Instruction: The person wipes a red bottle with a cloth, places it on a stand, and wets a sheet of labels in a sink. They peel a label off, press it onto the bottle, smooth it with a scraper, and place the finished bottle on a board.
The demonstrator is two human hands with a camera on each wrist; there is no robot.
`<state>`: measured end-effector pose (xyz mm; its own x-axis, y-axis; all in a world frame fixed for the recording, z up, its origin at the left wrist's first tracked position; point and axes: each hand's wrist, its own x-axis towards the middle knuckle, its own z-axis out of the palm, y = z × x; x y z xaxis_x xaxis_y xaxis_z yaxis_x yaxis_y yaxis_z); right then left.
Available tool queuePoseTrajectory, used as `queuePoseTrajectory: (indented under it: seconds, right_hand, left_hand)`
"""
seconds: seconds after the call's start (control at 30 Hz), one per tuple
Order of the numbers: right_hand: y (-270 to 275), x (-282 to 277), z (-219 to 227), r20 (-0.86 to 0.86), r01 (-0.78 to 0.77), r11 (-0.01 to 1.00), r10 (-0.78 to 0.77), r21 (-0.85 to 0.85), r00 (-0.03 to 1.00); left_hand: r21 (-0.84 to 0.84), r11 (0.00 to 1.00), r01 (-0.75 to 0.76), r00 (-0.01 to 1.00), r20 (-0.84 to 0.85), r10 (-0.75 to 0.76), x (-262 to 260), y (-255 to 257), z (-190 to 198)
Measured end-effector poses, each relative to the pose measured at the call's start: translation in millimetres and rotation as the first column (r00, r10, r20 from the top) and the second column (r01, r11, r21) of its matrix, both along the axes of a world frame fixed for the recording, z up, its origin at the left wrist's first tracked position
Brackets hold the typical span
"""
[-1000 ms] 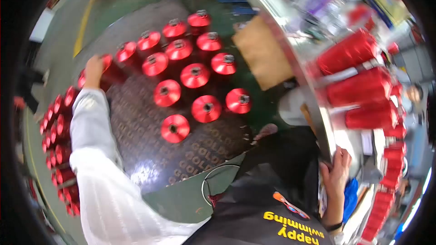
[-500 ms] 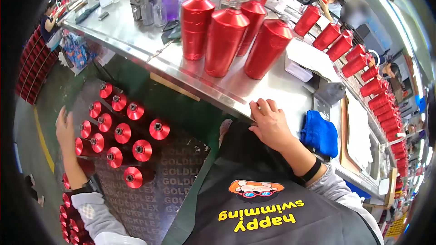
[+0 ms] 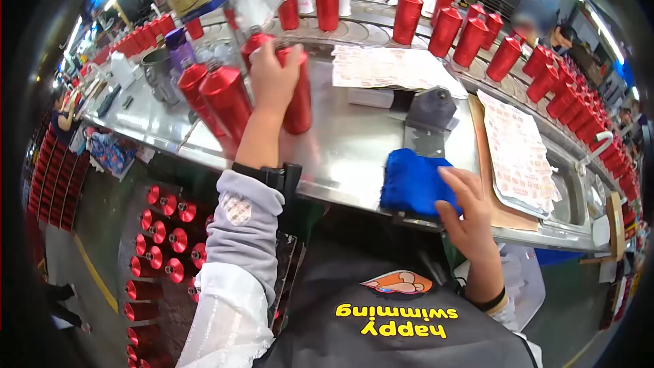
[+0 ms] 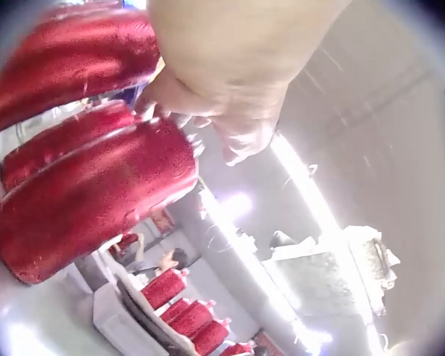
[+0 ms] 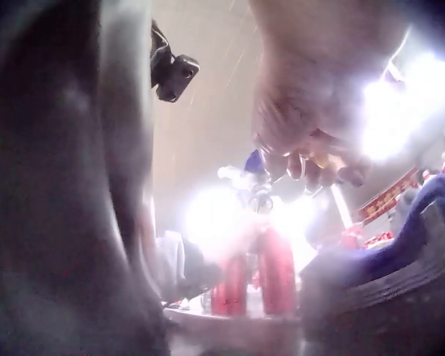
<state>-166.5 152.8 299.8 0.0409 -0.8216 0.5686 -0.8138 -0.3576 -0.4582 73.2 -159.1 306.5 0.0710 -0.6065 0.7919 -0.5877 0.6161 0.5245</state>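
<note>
My left hand (image 3: 274, 80) reaches over a small group of red metallic bottles on the steel worktop (image 3: 344, 143). Its spread fingers and thumb are around the top of the right-hand bottle (image 3: 298, 99); in the left wrist view the thumb extends past the neck of a near bottle (image 4: 104, 196). Two more bottles, one of them the large red bottle (image 3: 228, 102), stand left of the forearm. My right hand (image 3: 475, 215) hovers with loose fingers at the right edge of a folded blue cloth (image 3: 413, 182). In the right wrist view its fingers hang above that cloth (image 5: 356, 268).
A dark metal fixture (image 3: 431, 110) sits behind the cloth. Printed sheets (image 3: 518, 153) lie beside a sink (image 3: 569, 191). More red bottles (image 3: 449, 31) line the far conveyor. Below left, several bottles (image 3: 175, 240) stand on a dark board. A purple-topped bottle (image 3: 179, 46) stands at the back left.
The left hand has come from the floor-level bottles up to those on the worktop. The right hand has moved from the table edge to the blue cloth. The head view has turned toward the worktop.
</note>
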Motion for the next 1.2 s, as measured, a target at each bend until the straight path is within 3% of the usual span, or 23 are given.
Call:
queuePoseTrajectory:
  seconds: [0.07, 0.23, 0.3, 0.37, 0.4, 0.5, 0.57, 0.63, 0.67, 0.77, 0.8, 0.9, 0.93, 0.97, 1.03, 1.1, 1.17, 1.2]
  right_hand:
    - [21.1, -23.1, -7.1, 0.129, 0.130, 0.989, -0.139, 0.076, 0.982]
    - [28.0, -57.7, -27.1, 0.240, 0.211, 0.970, -0.236, 0.123, 0.942]
    - [20.9, -63.9, -22.2, 0.239, 0.200, 0.973, -0.224, 0.119, 0.945]
    - [8.8, -65.1, -14.7, 0.138, 0.125, 0.990, -0.134, 0.072, 0.981]
    - [2.4, -62.1, -11.6, 0.071, 0.076, 0.997, -0.078, 0.029, 0.994]
    - [-7.2, -50.6, -0.7, 0.056, -0.117, 0.990, 0.113, 0.083, 0.992]
    - [-6.3, -50.0, -13.7, 0.066, -0.100, 0.993, 0.095, 0.065, 0.993]
    - [-0.3, -54.4, -29.0, 0.057, -0.058, 0.996, 0.054, 0.074, 0.997]
    - [2.9, -57.6, -35.2, 0.043, -0.027, 0.996, 0.023, 0.091, 0.999]
    - [4.0, -63.1, -36.9, 0.059, 0.008, 0.991, -0.016, 0.134, 0.998]
    - [0.6, -64.6, -37.4, 0.065, 0.013, 0.991, -0.022, 0.137, 0.998]
    - [-12.9, -68.5, -40.5, 0.078, 0.013, 0.994, -0.021, 0.111, 0.997]
    - [-16.9, -67.6, -41.7, 0.092, 0.014, 0.995, -0.023, 0.096, 0.996]
    - [-20.1, -68.0, -43.2, 0.100, 0.024, 0.996, -0.033, 0.082, 0.994]
    - [-19.8, -72.1, -42.9, 0.105, -0.036, 0.995, 0.027, 0.094, 0.994]
    - [-9.3, -94.1, -33.1, 0.088, -0.124, 0.969, 0.107, 0.215, 0.990]
    - [2.0, -136.2, -7.9, -0.057, -0.018, 0.964, 0.034, 0.264, 0.998]
    - [5.9, -164.6, -6.2, -0.145, 0.117, 0.953, -0.078, 0.281, 0.986]
  left_hand:
    - [0.027, 0.999, -0.046, 0.999, -0.010, 0.047, -4.1, 0.2, 3.8]
    - [0.043, 0.994, 0.102, 0.984, -0.151, -0.095, -2.2, -3.0, 4.7]
    - [0.089, 0.930, 0.357, 0.902, -0.291, -0.318, -14.3, 22.9, 26.5]
    - [0.129, 0.649, 0.750, 0.569, -0.626, -0.534, -44.5, 61.7, 57.8]
    - [0.178, 0.499, 0.848, 0.476, -0.671, -0.569, -57.0, 70.5, 65.9]
    - [0.308, 0.156, 0.938, 0.343, -0.881, -0.325, -116.4, 76.5, 42.3]
    - [0.292, -0.056, 0.955, 0.282, -0.949, -0.139, -158.1, 77.6, 5.3]
    - [0.204, -0.319, 0.926, 0.162, -0.975, -0.151, -183.1, 76.0, -24.8]
    - [0.226, -0.349, 0.910, 0.203, -0.974, -0.101, -195.9, 74.2, -34.9]
    - [0.179, -0.391, 0.903, 0.191, -0.982, -0.007, -212.1, 73.2, -50.3]
    - [0.222, -0.346, 0.912, 0.238, -0.971, 0.005, -215.2, 74.2, -47.1]
    - [0.246, -0.290, 0.925, 0.239, -0.969, -0.062, -215.8, 61.1, -41.2]
    - [0.192, -0.428, 0.883, 0.195, -0.980, -0.037, -212.8, 41.4, -53.8]
    - [0.173, -0.498, 0.850, 0.155, -0.985, -0.079, -209.6, 44.1, -44.1]
    - [0.120, -0.522, 0.845, 0.067, -0.991, -0.119, -199.0, 39.4, -47.1]
    - [0.375, -0.161, 0.913, 0.329, -0.910, -0.252, -198.2, 72.9, -24.6]
    - [0.338, -0.137, 0.931, 0.257, -0.874, -0.413, -192.2, 83.1, -32.7]
    - [0.357, -0.120, 0.926, 0.273, -0.856, -0.439, -191.6, 93.8, -32.9]
